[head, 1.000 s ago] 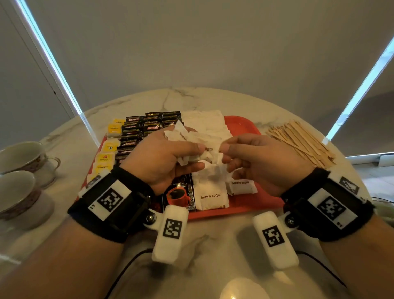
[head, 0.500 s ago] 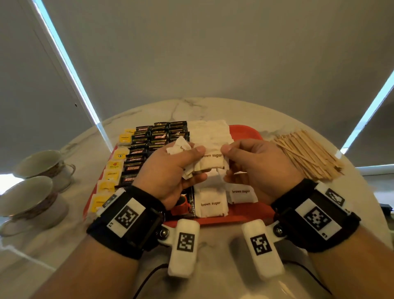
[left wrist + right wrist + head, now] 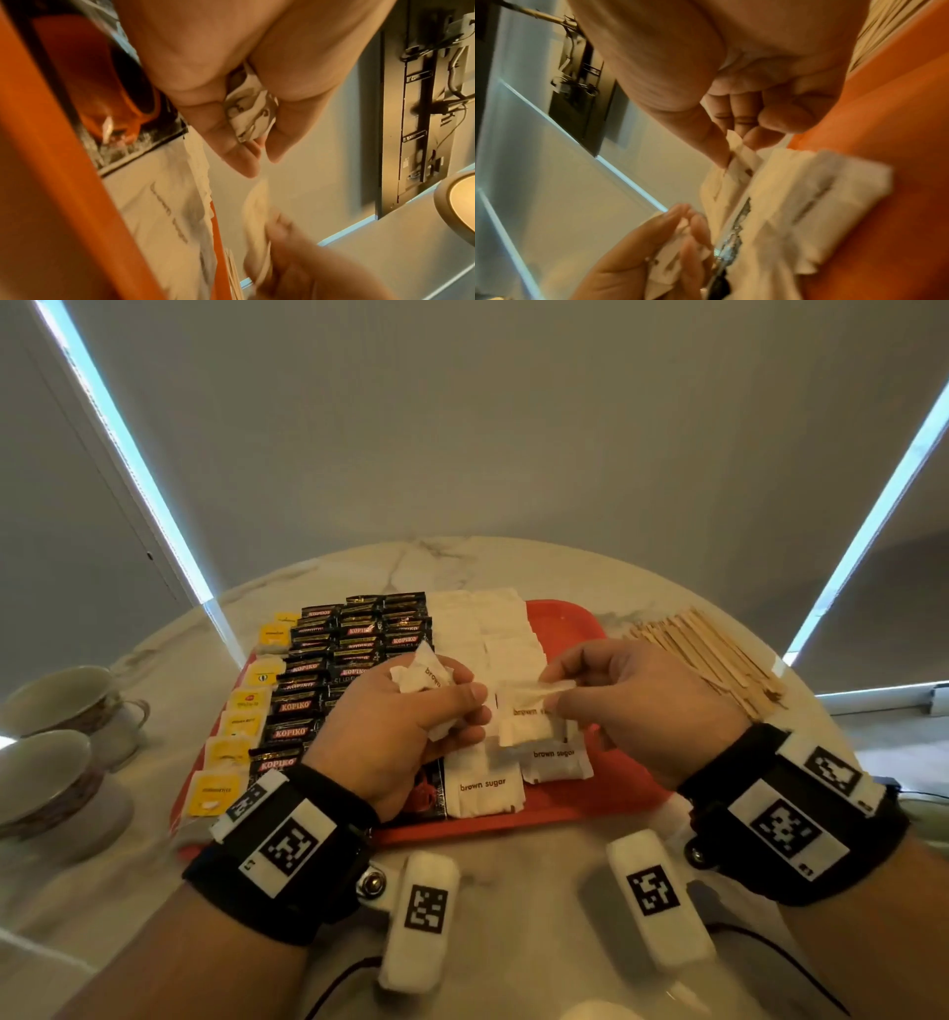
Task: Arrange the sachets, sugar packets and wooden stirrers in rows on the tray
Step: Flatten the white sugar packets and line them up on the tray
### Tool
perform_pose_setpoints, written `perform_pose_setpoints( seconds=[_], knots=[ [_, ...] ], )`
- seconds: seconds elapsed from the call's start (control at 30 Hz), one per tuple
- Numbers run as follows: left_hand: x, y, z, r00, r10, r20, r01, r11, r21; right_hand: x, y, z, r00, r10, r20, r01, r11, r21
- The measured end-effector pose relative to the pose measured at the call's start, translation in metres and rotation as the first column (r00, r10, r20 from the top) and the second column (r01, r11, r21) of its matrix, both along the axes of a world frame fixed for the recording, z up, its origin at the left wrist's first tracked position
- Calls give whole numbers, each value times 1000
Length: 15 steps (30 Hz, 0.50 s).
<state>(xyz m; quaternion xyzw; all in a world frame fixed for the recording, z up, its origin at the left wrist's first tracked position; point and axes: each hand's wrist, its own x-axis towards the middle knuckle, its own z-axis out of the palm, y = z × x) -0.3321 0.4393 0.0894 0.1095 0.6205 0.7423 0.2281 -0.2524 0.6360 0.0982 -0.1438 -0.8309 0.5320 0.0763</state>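
Note:
Over the red tray [image 3: 624, 793], my left hand [image 3: 411, 726] grips a small bunch of white brown sugar packets [image 3: 423, 677], seen crumpled in the palm [image 3: 250, 115]. My right hand [image 3: 637, 706] pinches one white brown sugar packet [image 3: 531, 716] by its top edge [image 3: 741, 156], hanging just above the tray. Rows of yellow sachets [image 3: 233, 726], black Kopiko sachets [image 3: 354, 634] and white sugar packets [image 3: 482, 629] lie on the tray. Wooden stirrers [image 3: 714, 654] lie piled on the table right of the tray.
Two cups [image 3: 56, 747] stand at the table's left edge. The round marble table [image 3: 513, 896] has a black cable on its near side. Grey blinds hang behind the table.
The hands have drawn apart: my right hand has pulled one sugar packet away from the bunch in my left hand and now holds it alone to the right.

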Motion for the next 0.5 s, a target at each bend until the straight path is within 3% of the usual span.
perform_pose_setpoints(
  seconds=[0.1,0.27,0.5],
  knots=[
    [-4,-3,0,999,45,24,-45,999,16,10,7,-3,990,-37,136,28,997,69],
    [-4,-5,2,998,59,36,-60,998,32,15,2,-5,965,-26,261,11,998,57],
    [-5,-6,4,995,66,71,-69,996,51,14,1,-11,969,-94,228,66,990,125]
  ],
)
